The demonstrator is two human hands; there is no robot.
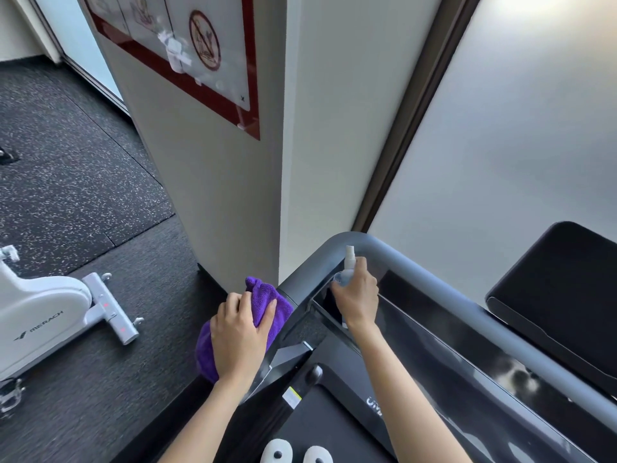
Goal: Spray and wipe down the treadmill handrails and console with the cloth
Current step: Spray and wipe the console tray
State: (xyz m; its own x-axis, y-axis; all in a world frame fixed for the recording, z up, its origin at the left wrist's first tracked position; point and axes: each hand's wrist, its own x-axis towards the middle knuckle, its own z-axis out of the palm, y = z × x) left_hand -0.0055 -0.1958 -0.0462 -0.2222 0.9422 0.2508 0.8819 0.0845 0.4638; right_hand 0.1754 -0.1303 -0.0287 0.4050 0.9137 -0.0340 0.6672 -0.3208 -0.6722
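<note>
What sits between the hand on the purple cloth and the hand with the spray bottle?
In the head view, only the grey handrail's curved corner lies between the left hand on the purple cloth and the right hand holding the spray bottle.

floor (76, 182): dark rubber matting flecked with pale specks, laid in large tiles, filling the left side.
exercise bike (40, 312): white, at the near left, marked MERACH on its body; its grey foot bar with small end wheels rests on the floor.
pillar (233, 195): pale, square-cornered, rising in the middle.
safety sign (187, 48): on the pillar's left face, dark red border, white panels with a red prohibition circle; glare hides some detail.
frosted window (500, 128): far right, in a dark frame.
slippers (293, 454): two white toes at the near edge.
</note>
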